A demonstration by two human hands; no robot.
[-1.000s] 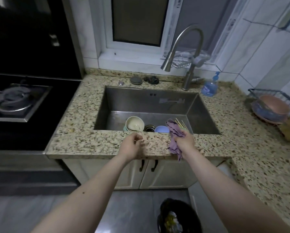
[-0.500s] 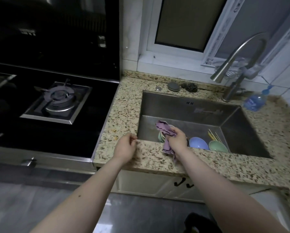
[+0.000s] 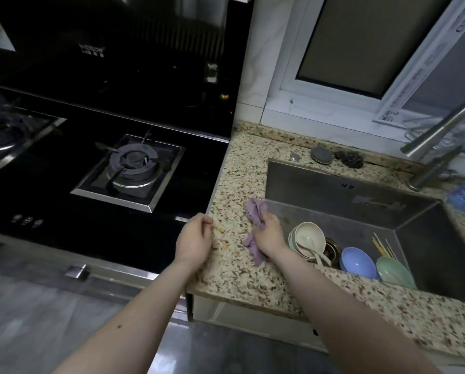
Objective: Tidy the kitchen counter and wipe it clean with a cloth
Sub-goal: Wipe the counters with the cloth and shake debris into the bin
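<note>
On the narrow strip of speckled worktop (image 3: 242, 282) between hob (image 3: 128, 171) and sink (image 3: 361, 211), the right hand (image 3: 270, 236) grips the bunched purple cloth (image 3: 254, 225), fingers curled round it, while the left hand (image 3: 195, 241) waits at the edge, fingers loosely curled, holding nothing I can make out. Yellow crumbs (image 3: 223, 238) lie between the hands, so best to press flat and sweep them toward the cupped hand. Bowls (image 3: 358, 261) and chopsticks (image 3: 382, 247) sit in the sink, with a faucet (image 3: 436, 133) under the window.

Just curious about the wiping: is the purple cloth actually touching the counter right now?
Touching. In the head view the right hand grips the purple cloth, which lies flat against the speckled counter beside the sink.
</note>
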